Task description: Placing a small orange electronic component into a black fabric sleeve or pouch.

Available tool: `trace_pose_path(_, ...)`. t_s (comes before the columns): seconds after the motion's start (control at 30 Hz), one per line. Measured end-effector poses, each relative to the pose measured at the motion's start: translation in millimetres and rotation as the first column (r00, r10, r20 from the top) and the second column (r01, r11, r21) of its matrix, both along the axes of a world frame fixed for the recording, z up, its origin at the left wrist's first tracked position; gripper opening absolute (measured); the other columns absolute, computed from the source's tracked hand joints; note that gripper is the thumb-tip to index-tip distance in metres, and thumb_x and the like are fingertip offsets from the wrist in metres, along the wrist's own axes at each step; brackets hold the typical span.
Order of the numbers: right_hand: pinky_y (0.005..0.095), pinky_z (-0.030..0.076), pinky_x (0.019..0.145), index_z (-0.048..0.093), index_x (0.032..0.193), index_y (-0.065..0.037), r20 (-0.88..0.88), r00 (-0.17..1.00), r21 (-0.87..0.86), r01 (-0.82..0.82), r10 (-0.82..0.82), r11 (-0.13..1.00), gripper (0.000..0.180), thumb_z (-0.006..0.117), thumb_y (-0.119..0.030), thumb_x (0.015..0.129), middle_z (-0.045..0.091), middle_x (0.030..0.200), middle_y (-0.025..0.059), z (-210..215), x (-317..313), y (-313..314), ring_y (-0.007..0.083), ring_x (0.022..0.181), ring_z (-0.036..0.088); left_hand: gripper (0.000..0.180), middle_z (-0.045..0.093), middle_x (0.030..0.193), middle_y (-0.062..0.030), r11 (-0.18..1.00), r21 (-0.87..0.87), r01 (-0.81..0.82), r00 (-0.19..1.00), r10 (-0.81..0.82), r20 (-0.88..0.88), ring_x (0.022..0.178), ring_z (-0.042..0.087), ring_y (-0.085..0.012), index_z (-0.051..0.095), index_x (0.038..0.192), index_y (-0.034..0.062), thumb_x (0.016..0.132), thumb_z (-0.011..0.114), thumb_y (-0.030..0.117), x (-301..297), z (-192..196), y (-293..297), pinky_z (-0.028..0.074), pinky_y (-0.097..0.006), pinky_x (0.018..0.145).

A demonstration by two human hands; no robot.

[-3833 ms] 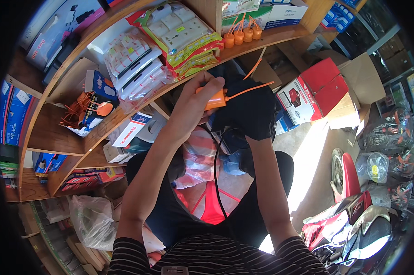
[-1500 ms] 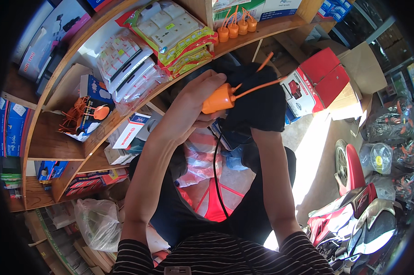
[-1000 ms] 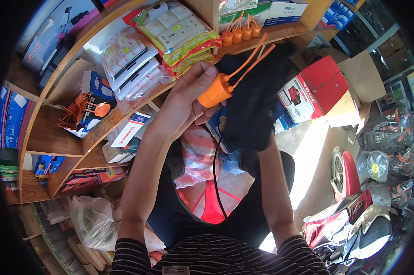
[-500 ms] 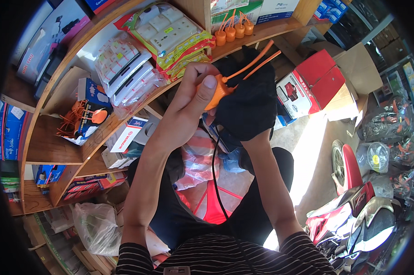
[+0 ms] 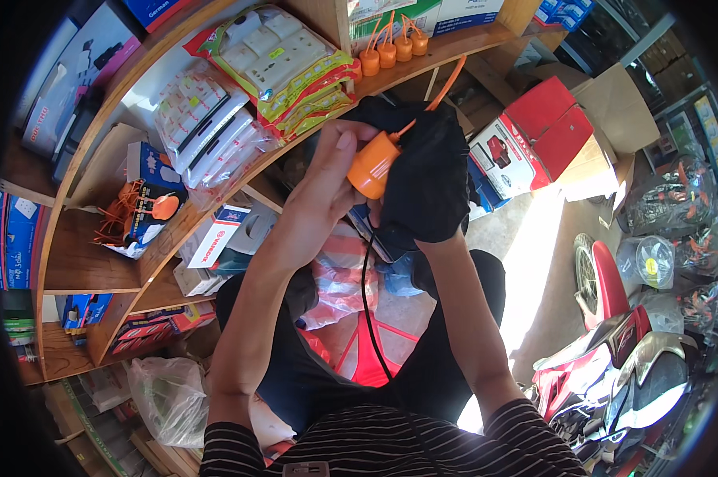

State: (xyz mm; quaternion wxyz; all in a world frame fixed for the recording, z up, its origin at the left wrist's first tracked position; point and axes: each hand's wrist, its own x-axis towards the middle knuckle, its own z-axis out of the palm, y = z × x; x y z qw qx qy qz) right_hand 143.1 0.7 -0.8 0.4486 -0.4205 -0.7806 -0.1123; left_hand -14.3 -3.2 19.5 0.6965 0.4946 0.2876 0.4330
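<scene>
My left hand (image 5: 325,167) is closed, pinching an orange lamp holder (image 5: 375,165) between thumb and fingers. The holder is a short plastic cup, tilted with its wire end up and to the right. An orange wire (image 5: 452,82) runs from that end across a black cloth (image 5: 429,179). My right hand (image 5: 437,242) is inside or behind this cloth, with only its wrist end showing and its fingers mostly hidden. The cloth is bunched against the right side of the holder. A thin black cable (image 5: 364,298) hangs below my hands.
Several similar orange lamp holders (image 5: 387,54) stand on the wooden shelf (image 5: 446,57) ahead. Packs of white sockets (image 5: 283,52) lie to their left. A red and white box (image 5: 518,143) sits at right. A red stool (image 5: 368,354) is between my legs; a motorbike (image 5: 613,350) stands at right.
The lamp holder has turned more upright, showing more of its side. Its wire now points more steeply upward, and only one strand shows clearly. The cloth has shifted slightly left.
</scene>
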Motion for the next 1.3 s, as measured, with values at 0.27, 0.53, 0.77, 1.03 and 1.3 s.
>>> trace_pose_path(0.27, 0.0440, 0.048, 0.088, 0.067, 0.107, -0.007, -0.181, 0.979, -0.125, 0.070, -0.092, 0.990, 0.043, 0.067, -0.019, 0.066, 0.065, 0.107, 0.0118, 4.3, 6.1, -6.9, 0.0325, 0.102, 0.059, 0.028, 0.054, 0.115, -0.0140, 0.983, 0.176, -0.060, 0.996, 0.048, 0.072, 0.099, 0.060, -0.0202, 0.039, 0.121, 0.0031, 0.100, 0.056, 0.011, 4.0, -3.5, 1.8, 0.054, -0.033, 0.083)
trace_pose_path(0.53, 0.0470, 0.046, 0.089, 0.064, 0.109, -0.003, -0.152, 0.988, 0.027, -0.025, 0.029, 0.999, 0.035, 0.069, -0.014, 0.076, 0.063, 0.108, 0.0157, -45.8, 15.6, 5.4, 0.0361, 0.100, 0.059, 0.040, 0.046, 0.135, -0.0162, 0.565, 0.821, -0.086, 0.832, 0.494, -0.253, 0.126, 0.051, -0.0262, 0.046, 0.122, 0.0031, 0.089, 0.063, -0.009, 17.3, -22.0, 3.1, 0.048, -0.033, 0.099)
trace_pose_path(0.77, 0.0434, 0.049, 0.082, 0.068, 0.100, -0.004, -0.135, 0.979, 0.018, -0.151, 0.152, 0.988, 0.028, 0.072, -0.012, 0.074, 0.064, 0.096, 0.0125, -38.7, 33.6, 3.0, 0.0332, 0.093, 0.062, 0.043, 0.060, 0.120, -0.0160, 0.503, 0.848, -0.165, 0.882, 0.461, -0.102, 0.108, 0.061, -0.0313, 0.060, 0.114, 0.0044, 0.076, 0.080, 0.000, 8.0, -14.6, 5.3, 0.050, -0.036, 0.090)
trace_pose_path(1.03, 0.0404, 0.051, 0.076, 0.069, 0.087, -0.013, -0.056, 0.998, -0.063, -0.016, 0.013, 0.998, 0.017, 0.071, -0.016, 0.071, 0.068, 0.093, 0.0044, -17.6, 22.9, -0.4, 0.0260, 0.086, 0.065, 0.049, 0.063, 0.120, -0.0167, 0.364, 0.927, -0.093, 0.818, 0.559, -0.137, 0.109, 0.064, -0.0303, 0.060, 0.117, 0.0038, 0.073, 0.081, -0.001, 4.6, -7.7, 8.4, 0.052, -0.036, 0.091)
trace_pose_path(1.3, 0.0412, 0.051, 0.081, 0.070, 0.085, -0.017, 0.128, 0.964, -0.026, 0.239, -0.234, 0.971, 0.019, 0.072, -0.024, 0.067, 0.068, 0.092, 0.0039, -13.2, 8.6, -2.1, 0.0270, 0.089, 0.066, 0.050, 0.064, 0.120, -0.0166, 0.494, 0.855, -0.157, 0.840, 0.522, -0.147, 0.113, 0.064, -0.0285, 0.059, 0.121, 0.0027, 0.076, 0.080, 0.004, 2.9, -15.1, 16.4, 0.051, -0.036, 0.094)
